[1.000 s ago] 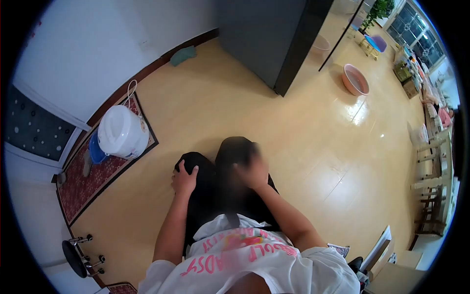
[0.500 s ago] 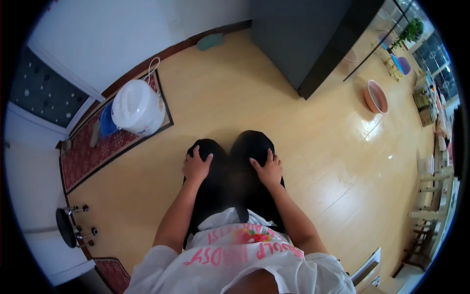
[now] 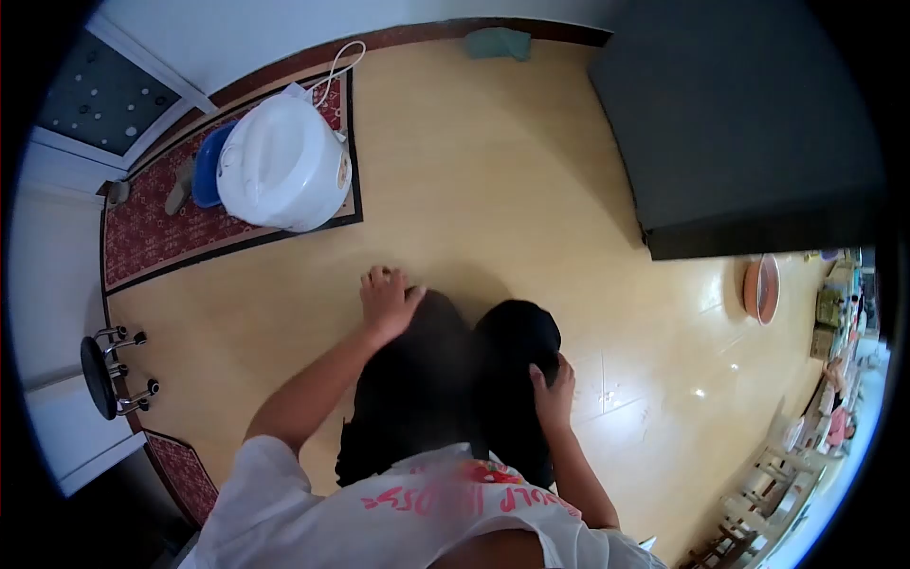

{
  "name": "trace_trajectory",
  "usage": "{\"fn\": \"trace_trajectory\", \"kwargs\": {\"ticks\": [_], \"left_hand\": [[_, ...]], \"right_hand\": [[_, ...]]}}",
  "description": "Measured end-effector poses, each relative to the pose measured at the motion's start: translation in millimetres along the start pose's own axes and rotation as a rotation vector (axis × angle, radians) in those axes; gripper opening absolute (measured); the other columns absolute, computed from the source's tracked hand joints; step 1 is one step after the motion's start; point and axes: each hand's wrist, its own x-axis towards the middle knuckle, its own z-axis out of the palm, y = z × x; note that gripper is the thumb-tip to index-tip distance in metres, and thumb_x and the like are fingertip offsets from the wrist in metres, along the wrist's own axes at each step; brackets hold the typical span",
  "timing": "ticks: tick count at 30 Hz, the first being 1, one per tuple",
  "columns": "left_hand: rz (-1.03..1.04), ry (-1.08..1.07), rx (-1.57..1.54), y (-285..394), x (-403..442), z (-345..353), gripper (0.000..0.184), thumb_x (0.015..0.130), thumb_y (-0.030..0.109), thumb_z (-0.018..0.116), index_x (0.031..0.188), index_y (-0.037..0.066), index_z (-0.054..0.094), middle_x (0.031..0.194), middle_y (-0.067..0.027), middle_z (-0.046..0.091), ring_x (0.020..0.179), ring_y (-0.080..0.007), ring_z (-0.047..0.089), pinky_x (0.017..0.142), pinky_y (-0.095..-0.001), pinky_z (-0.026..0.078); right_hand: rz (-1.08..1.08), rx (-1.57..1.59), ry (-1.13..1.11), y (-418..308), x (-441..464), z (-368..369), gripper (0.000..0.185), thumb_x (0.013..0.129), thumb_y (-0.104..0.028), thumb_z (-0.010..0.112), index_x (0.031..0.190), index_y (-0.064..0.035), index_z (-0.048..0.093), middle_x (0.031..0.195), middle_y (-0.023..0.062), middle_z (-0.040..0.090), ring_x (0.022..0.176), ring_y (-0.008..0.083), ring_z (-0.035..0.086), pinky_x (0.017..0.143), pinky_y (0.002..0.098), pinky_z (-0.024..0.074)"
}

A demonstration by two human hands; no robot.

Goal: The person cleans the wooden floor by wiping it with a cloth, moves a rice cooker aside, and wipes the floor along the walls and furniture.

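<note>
My left hand (image 3: 387, 308) is beside the left knee of my black trousers (image 3: 408, 398), with its thumb at the knee and its fingers spread past the outer edge. It holds nothing. Against the outer side of my right knee rests my right hand (image 3: 555, 394), thumb and fingers apart and nothing held. Ahead and to the left, a white lidded appliance (image 3: 284, 161) with a pale cord (image 3: 343, 62) stands on a red patterned mat (image 3: 142, 242). A blue basin (image 3: 209, 161) sits just beside it.
A large dark grey cabinet-like block (image 3: 739, 142) rises at the front right. An orange-pink basin (image 3: 761, 289) is on the floor beyond it. A black wheeled stool (image 3: 98, 377) stands at the left. A green cloth-like piece (image 3: 498, 44) lies by the wall.
My view has turned right and moved closer to the white appliance. My left hand has shifted from the top of the knee toward its outer side. My right hand remains at the right knee.
</note>
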Motion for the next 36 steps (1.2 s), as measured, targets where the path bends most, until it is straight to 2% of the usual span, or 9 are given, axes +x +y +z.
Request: {"fn": "trace_trajectory", "kwargs": {"ticks": [3,6,12,15,17,20,23,32,36], "left_hand": [[0.128,0.177,-0.141,-43,135,33,0.039,0.081,0.027,0.071,0.109,0.004,0.057,0.113,-0.0176,0.053,0.112,-0.0353,0.046,0.096,-0.049,0.036],[0.028,0.312,-0.19,-88,301,76,0.039,0.082,0.021,0.068,0.112,0.0,0.056,0.116,-0.021,0.055,0.114,-0.0376,0.047,0.1,-0.0496,0.035],[-0.239,0.543,0.043,-93,487,76,0.058,0.091,0.03,0.055,0.139,0.001,0.041,0.146,-0.0197,0.038,0.138,-0.0339,0.032,0.113,-0.047,0.024],[-0.37,0.478,0.194,-91,506,90,0.069,0.093,0.043,0.047,0.148,0.004,0.032,0.156,-0.0172,0.026,0.146,-0.0302,0.019,0.117,-0.0453,0.016],[-0.401,0.432,0.186,-84,505,81,0.071,0.092,0.045,0.048,0.148,0.004,0.032,0.156,-0.0167,0.025,0.146,-0.0299,0.019,0.117,-0.0452,0.015],[-0.4,0.393,0.171,-87,510,77,0.072,0.091,0.046,0.049,0.148,0.005,0.032,0.157,-0.0167,0.024,0.145,-0.0313,0.02,0.116,-0.0464,0.018],[-0.415,0.357,0.179,-85,507,72,0.073,0.09,0.045,0.05,0.149,0.006,0.031,0.157,-0.0162,0.024,0.145,-0.0318,0.022,0.115,-0.0473,0.02],[-0.435,0.322,0.136,-82,512,67,0.072,0.091,0.042,0.052,0.15,0.006,0.029,0.156,-0.0184,0.025,0.144,-0.0348,0.023,0.114,-0.0497,0.02],[-0.439,0.329,0.156,-83,514,70,0.073,0.09,0.044,0.052,0.149,0.007,0.031,0.156,-0.0172,0.025,0.143,-0.0352,0.023,0.113,-0.0506,0.022]], "right_hand": [[-0.082,-0.012,0.046,-47,74,-5,0.055,0.089,-0.026,0.067,0.132,0.0018,0.047,0.129,0.0244,0.052,0.122,0.041,0.048,0.104,0.0468,0.0381],[-0.067,0.707,-0.175,-76,194,31,0.038,0.098,-0.017,0.056,0.13,0.0023,0.048,0.118,0.0137,0.061,0.098,0.0199,0.063,0.089,0.0322,0.0512],[0.083,1.099,-0.345,-273,478,97,0.03,0.096,-0.027,0.056,0.111,-0.0015,0.057,0.098,0.0096,0.065,0.089,0.0191,0.063,0.087,0.0371,0.0515],[-0.328,0.737,-0.003,-330,617,147,0.027,0.088,-0.016,0.063,0.109,0.0001,0.059,0.092,0.0101,0.065,0.082,0.0247,0.064,0.081,0.038,0.0521],[-0.503,0.055,0.263,-341,687,169,0.028,0.082,-0.014,0.067,0.108,-0.0026,0.062,0.096,0.0122,0.064,0.088,0.031,0.061,0.082,0.0411,0.0503],[-0.788,-0.372,0.362,-371,722,182,0.026,0.081,-0.014,0.068,0.105,-0.0058,0.065,0.106,0.0129,0.061,0.099,0.0347,0.056,0.086,0.0453,0.0469],[-0.869,-0.499,0.196,-372,742,185,0.027,0.081,-0.015,0.068,0.106,-0.0054,0.065,0.116,0.0126,0.057,0.109,0.0337,0.052,0.092,0.0484,0.0435],[-0.94,-0.311,0.11,-349,754,184,0.027,0.086,-0.009,0.062,0.113,-0.0054,0.059,0.117,0.0161,0.058,0.113,0.037,0.052,0.101,0.0482,0.0404],[-0.768,0.236,0.09,-350,728,162,0.026,0.089,-0.002,0.055,0.114,-0.0053,0.057,0.119,0.0141,0.058,0.115,0.0302,0.053,0.103,0.0409,0.0399]]}}
